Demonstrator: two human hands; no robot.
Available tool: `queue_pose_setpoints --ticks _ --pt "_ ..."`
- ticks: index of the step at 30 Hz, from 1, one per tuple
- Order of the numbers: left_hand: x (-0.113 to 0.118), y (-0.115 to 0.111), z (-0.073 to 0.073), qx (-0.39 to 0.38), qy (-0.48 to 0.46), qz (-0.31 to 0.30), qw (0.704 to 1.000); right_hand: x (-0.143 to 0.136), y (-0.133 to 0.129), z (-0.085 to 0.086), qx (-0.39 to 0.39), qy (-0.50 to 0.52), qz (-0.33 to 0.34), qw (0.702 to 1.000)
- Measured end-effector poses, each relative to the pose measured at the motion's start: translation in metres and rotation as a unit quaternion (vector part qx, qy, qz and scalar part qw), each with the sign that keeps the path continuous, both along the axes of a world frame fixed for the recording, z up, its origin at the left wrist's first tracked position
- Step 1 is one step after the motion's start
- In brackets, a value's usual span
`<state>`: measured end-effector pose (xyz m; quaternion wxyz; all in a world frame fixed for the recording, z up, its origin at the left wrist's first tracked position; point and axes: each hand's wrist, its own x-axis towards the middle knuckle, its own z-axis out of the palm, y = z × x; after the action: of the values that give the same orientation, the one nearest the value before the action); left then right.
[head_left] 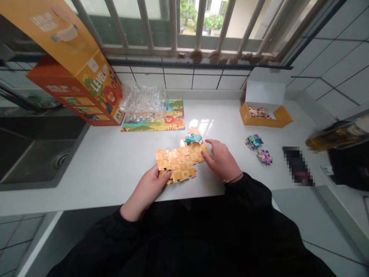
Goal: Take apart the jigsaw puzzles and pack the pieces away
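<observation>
A joined section of jigsaw puzzle (181, 163), orange-yellow side up, is held low over the white counter, slightly bent and uneven. My left hand (150, 186) grips its lower left corner, thumb on top and fingers mostly hidden beneath. At the right end, my right hand (221, 159) has its thumb and index finger around the edge, the thumb lying on the surface. Just beyond the section's top edge lie loose jigsaw pieces (193, 138), some teal and some orange. Whether they touch the section I cannot tell.
An orange puzzle box (106, 92) stands at left beside the sink (31, 161). Clear plastic wrap (141, 100) covers part of a picture sheet (173, 123). At right are an open box (265, 121) with pieces, two small piece piles (254, 141), and a pixelated dark object (298, 165).
</observation>
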<state>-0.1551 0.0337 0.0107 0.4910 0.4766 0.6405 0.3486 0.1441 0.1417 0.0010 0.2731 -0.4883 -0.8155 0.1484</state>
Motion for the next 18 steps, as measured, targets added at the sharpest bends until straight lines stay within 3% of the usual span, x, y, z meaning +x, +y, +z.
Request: queue_pose_setpoints --ticks 5,7,10,14,16,18 --pt "0.033 0.021 -0.007 0.047 -0.021 -0.052 0.997 -0.021 0.048 0.004 0.003 -0.069 0.018 0.997" --pt "0.031 0.023 -0.008 0.044 -0.048 -0.056 0.996 -0.023 0.059 0.003 -0.005 -0.094 0.013 0.995" --pt "0.014 0.02 -0.008 0.026 -0.041 0.001 0.999 -0.018 0.066 -0.003 -0.01 -0.084 0.004 0.996" --pt "-0.016 0.014 -0.01 0.057 0.087 0.094 0.99 -0.009 0.066 -0.009 0.011 -0.002 0.001 1.0" --pt "-0.025 0.014 -0.01 0.106 0.171 0.092 0.975 -0.007 0.066 -0.008 0.014 0.039 -0.002 0.999" --pt "-0.027 0.016 -0.01 0.167 0.235 0.052 0.956 -0.005 0.065 -0.004 0.01 0.06 -0.002 0.998"
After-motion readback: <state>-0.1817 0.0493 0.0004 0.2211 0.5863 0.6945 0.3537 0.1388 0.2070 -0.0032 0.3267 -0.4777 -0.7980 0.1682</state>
